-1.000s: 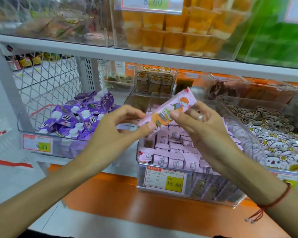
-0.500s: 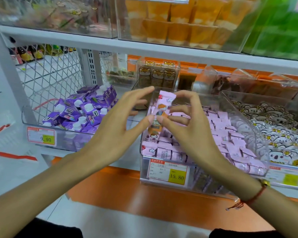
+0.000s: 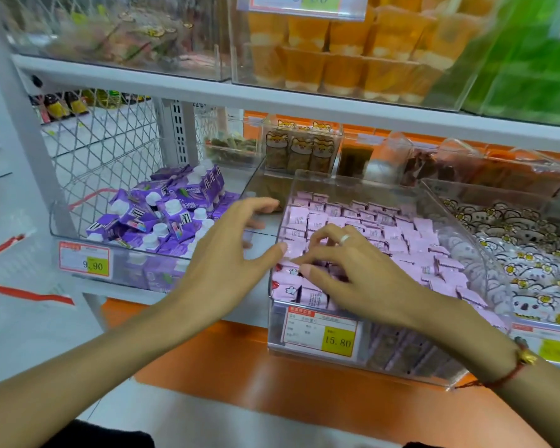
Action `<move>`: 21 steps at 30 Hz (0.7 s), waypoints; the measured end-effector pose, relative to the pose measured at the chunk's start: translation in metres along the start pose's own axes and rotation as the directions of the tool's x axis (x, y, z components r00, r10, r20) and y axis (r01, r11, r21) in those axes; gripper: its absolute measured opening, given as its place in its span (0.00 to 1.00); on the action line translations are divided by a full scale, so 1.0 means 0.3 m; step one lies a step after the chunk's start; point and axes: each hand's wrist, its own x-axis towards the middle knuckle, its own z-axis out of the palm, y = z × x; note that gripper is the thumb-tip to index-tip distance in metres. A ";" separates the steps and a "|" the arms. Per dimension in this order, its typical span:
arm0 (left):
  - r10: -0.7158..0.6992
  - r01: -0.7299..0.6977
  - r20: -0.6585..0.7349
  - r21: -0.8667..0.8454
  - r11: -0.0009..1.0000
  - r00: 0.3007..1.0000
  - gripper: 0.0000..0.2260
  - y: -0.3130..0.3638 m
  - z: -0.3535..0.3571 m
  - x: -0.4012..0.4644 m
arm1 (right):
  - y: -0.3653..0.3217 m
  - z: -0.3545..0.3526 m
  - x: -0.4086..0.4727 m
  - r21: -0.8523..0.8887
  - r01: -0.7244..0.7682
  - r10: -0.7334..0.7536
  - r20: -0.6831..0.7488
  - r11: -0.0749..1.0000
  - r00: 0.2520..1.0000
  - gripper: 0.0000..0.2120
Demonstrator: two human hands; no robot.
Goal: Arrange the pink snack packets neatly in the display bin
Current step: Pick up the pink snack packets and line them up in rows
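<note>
Head view shows me my left hand (image 3: 227, 253) hanging spread and holding nothing just left of the clear display bin (image 3: 440, 202), thumb tip reaching toward its front-left corner, while my right hand (image 3: 353, 276) reaches palm-down into the front of the bin with its fingers bent and their tips on the packets. Pink snack packets (image 3: 398, 240) lie in rows inside the bin, directly under and behind my right fingers (image 3: 307, 271); whether those fingers pinch one I cannot tell
</note>
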 end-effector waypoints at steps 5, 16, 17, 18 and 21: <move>-0.204 0.247 0.204 -0.212 0.946 0.957 0.13 0.008 0.020 -0.020 | 0.029 -0.029 0.047 0.339 -0.147 0.159 -0.007 0.929 0.987 0.08; -0.223 0.235 0.094 -0.147 0.961 0.970 0.18 0.015 -0.020 -0.005 | -0.005 0.005 0.158 0.150 -0.142 0.152 -0.053 0.978 0.987 0.05; -0.216 0.230 0.098 -0.158 0.960 0.971 0.17 0.014 -0.016 -0.011 | -0.006 0.003 0.156 0.173 -0.122 0.135 -0.063 0.977 0.989 0.04; -0.210 0.225 0.103 -0.169 0.960 0.972 0.17 0.012 -0.013 -0.016 | -0.005 0.002 0.154 0.208 -0.109 0.126 -0.073 0.972 0.989 0.04; -0.190 0.210 0.117 -0.194 0.958 0.975 0.17 0.010 -0.006 -0.021 | -0.010 -0.001 0.145 0.387 -0.088 0.156 -0.148 0.918 0.977 0.05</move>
